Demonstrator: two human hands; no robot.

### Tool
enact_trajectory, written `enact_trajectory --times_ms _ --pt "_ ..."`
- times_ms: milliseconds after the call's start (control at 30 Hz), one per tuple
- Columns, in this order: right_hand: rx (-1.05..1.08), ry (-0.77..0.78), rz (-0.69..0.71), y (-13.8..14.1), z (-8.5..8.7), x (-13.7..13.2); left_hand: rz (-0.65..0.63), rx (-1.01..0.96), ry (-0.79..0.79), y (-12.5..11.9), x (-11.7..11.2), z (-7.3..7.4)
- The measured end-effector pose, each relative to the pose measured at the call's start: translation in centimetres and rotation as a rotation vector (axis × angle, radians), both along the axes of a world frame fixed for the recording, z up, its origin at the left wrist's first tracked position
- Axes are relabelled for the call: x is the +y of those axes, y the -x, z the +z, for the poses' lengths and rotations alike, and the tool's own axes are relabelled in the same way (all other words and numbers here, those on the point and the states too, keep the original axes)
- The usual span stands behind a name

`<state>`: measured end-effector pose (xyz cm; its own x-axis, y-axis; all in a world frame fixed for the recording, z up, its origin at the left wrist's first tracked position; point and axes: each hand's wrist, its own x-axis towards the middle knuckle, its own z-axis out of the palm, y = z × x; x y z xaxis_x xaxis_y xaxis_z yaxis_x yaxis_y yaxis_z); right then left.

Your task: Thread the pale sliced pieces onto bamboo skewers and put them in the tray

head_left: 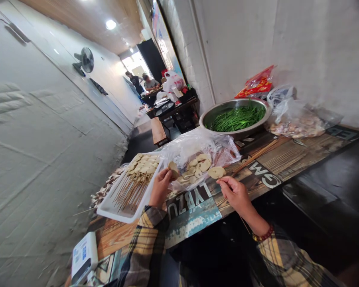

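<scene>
My left hand (160, 186) is closed round a pale round slice (173, 169) at the edge of a clear plastic bag (194, 149) that holds several such slices (199, 167). My right hand (235, 193) is pinched on a thin bamboo skewer whose tip meets another slice (216, 172) lying by the bag; the skewer's tail runs back under my wrist. Left of my left hand stands a white tray (116, 209) of filled skewers (136, 177). Both sleeves are yellow plaid, and a red bead bracelet (263, 236) is on my right wrist.
A steel bowl (227, 107) of green stalks (237, 117) stands behind the bag. Bags of food (296, 119) and a red packet (255, 83) lie by the wall. Loose skewers (257, 153) lie on the printed table (287, 159). Two people sit far back.
</scene>
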<state>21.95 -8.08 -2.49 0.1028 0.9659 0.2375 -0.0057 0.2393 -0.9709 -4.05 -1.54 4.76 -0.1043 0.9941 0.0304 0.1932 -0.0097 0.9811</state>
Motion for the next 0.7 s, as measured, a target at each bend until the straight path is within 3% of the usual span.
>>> enact_trajectory --times_ms 100,267,433,700 --pt "-0.014 0.001 0.034 0.1 0.0 0.0 -0.121 -0.181 0.047 -2.4 -0.2 0.0" --pt "-0.060 0.000 0.071 0.2 0.6 0.1 -0.197 -0.246 0.070 -4.8 0.3 -1.3" --pt "-0.084 0.036 0.107 0.8 0.7 0.1 -0.174 -0.315 0.083 -4.8 0.9 -2.5" --pt "-0.094 0.114 0.234 3.3 0.0 0.1 -0.098 -0.457 0.056 -4.0 0.4 -2.9"
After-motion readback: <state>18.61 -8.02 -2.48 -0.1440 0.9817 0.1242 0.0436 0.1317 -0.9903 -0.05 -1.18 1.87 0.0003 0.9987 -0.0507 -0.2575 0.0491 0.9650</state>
